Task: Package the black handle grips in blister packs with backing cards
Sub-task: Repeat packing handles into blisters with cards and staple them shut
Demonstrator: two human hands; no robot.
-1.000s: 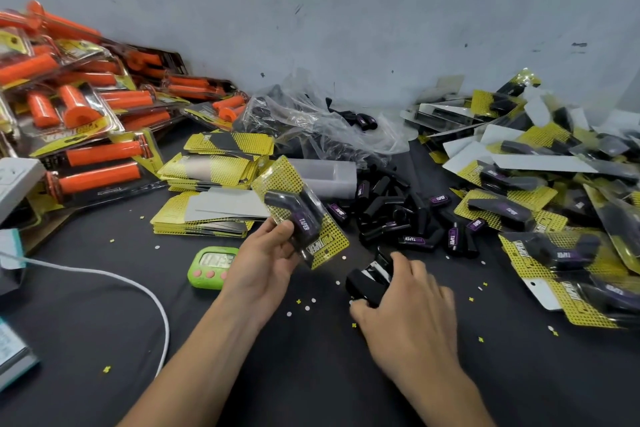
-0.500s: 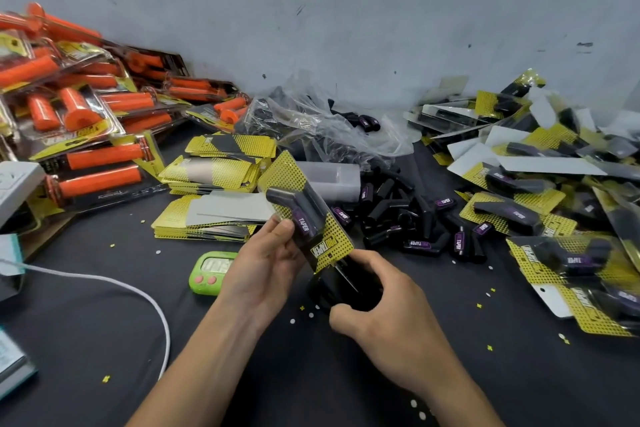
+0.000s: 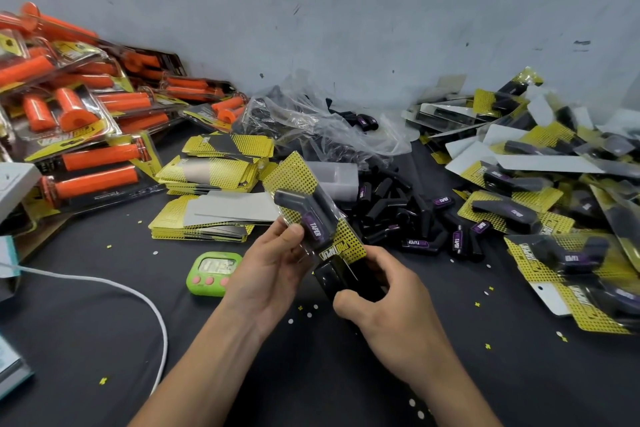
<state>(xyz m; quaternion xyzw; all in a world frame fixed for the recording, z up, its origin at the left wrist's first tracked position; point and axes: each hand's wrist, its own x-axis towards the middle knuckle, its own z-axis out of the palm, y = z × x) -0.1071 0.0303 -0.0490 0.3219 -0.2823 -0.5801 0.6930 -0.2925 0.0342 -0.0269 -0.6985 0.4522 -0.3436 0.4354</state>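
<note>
We are sealing, it seems: left hand [image 3: 273, 274] pinches the filled blister pack [image 3: 311, 215], right hand [image 3: 391, 308] grips a likely stapler [image 3: 336, 279], which must next clamp the pack's lower edge squarely.

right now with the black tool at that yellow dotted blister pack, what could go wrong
The left hand pinches the clear blister pack with yellow dotted card by one edge; it may twist.
The black tool in the right hand sits close to the left hand; skin could get pinched.

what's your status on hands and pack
Left hand pinches blister pack, grip inside. Right hand grips black tool at pack's lower edge. Nothing in the way.
</note>
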